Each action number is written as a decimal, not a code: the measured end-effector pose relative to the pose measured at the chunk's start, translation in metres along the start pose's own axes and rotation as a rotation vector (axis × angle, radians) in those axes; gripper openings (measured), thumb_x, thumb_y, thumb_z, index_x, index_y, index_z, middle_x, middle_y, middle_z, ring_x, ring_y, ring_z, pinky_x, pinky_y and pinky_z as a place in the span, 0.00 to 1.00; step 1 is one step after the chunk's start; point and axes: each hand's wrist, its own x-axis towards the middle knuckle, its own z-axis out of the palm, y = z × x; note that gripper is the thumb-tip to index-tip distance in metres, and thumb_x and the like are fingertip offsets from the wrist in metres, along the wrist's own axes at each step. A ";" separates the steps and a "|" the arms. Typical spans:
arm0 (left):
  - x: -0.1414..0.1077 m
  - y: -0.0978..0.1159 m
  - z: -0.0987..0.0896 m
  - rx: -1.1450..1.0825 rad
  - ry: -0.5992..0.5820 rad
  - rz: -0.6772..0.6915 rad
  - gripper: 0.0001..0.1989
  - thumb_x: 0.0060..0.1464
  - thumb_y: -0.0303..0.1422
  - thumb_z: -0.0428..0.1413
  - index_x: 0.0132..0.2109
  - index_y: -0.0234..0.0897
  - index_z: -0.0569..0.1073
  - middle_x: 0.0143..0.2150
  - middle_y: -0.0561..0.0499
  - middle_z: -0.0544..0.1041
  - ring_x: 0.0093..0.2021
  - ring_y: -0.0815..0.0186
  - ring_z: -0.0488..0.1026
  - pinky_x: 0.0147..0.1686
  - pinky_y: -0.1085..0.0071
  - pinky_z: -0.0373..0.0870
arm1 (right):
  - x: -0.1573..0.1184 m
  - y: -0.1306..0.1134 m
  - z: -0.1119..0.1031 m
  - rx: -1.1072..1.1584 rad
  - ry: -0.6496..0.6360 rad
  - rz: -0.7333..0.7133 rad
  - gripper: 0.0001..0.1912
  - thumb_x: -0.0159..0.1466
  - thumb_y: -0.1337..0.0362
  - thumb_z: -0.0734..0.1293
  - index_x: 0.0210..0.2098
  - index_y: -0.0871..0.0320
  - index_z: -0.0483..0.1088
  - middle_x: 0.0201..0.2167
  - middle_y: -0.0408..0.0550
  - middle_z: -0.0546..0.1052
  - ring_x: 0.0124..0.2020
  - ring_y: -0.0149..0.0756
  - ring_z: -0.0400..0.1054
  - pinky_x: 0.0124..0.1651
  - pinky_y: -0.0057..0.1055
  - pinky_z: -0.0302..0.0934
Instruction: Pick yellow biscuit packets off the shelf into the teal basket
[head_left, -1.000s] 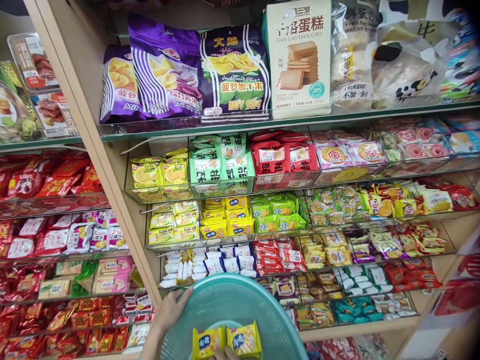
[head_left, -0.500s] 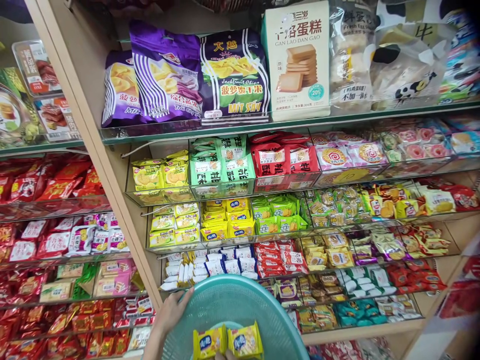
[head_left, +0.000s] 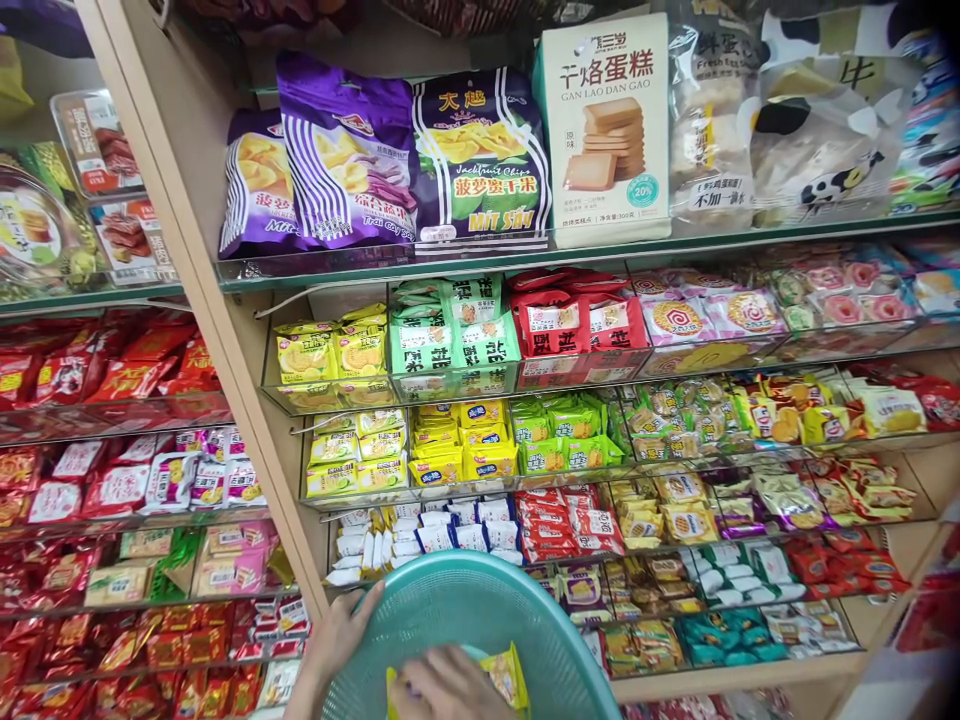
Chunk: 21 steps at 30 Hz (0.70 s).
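In the basket (head_left: 431, 605), packets (head_left: 511, 676) lie under right fingers (head_left: 429, 684).

Wood-toned shelving (head_left: 169, 290) fills the view, divided by a slanting upright panel and fronted with clear, greenish-edged ledges (head_left: 450, 262). Red-wrapped snacks (head_left: 112, 370) crowd the left bays, while purple chip bags (head_left: 352, 160) and a cream cake box (head_left: 606, 130) stand along the upper right shelf. Bright light glints off the plastic packaging.

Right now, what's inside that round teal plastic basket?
Inside the basket, glossy yellow plastic snack packets show on either side of the bare right hand. It hides their middles, and the picture cuts off the basket's near part, so I can't count them.
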 end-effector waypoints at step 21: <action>0.002 0.006 -0.005 -0.018 -0.033 -0.035 0.30 0.49 0.59 0.41 0.33 0.40 0.75 0.33 0.48 0.79 0.42 0.52 0.74 0.43 0.65 0.65 | 0.127 0.225 -0.072 -0.359 -0.308 0.363 0.23 0.66 0.58 0.52 0.56 0.63 0.58 0.52 0.58 0.67 0.54 0.45 0.55 0.58 0.47 0.42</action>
